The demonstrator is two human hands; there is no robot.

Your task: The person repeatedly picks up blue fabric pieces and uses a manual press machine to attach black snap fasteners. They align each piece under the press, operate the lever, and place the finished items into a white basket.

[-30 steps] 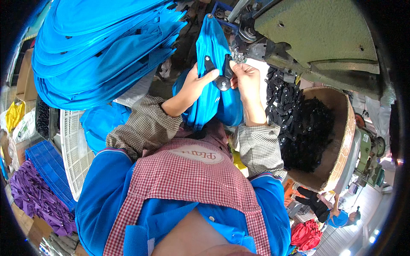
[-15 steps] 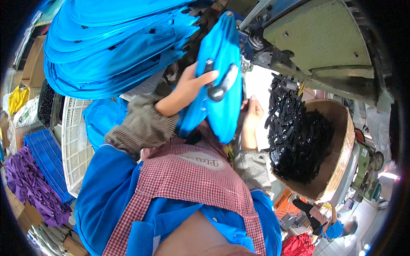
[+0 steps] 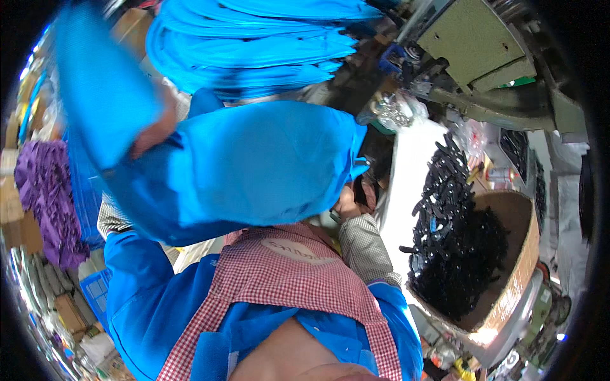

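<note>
A large blue fabric piece (image 3: 254,165) is spread across in front of my chest, with a blurred flap folded up at the far left. My left hand (image 3: 156,130), smeared by motion and partly covered, is closed on the cloth where the flap meets the wide part. At the other end, my right hand (image 3: 347,202) is closed at the lower right edge of the cloth, its fingertips partly hidden there. Beyond lies a stack of similar blue pieces (image 3: 248,47). Black plastic parts (image 3: 454,244) are heaped to the right, spilling from a cardboard box (image 3: 511,298).
A green-painted machine (image 3: 476,41) stands at the far right. By it lies a clear bag of shiny metal bits (image 3: 393,111). The white tabletop (image 3: 406,159) borders the black heap. Purple fabric pieces (image 3: 47,203) are piled at left, beside a blue crate (image 3: 95,292).
The blue fabric piece went from folded upright to spread wide, hiding the black fittings on it. My left hand moved left with it; my right hand came left and down to its edge.
</note>
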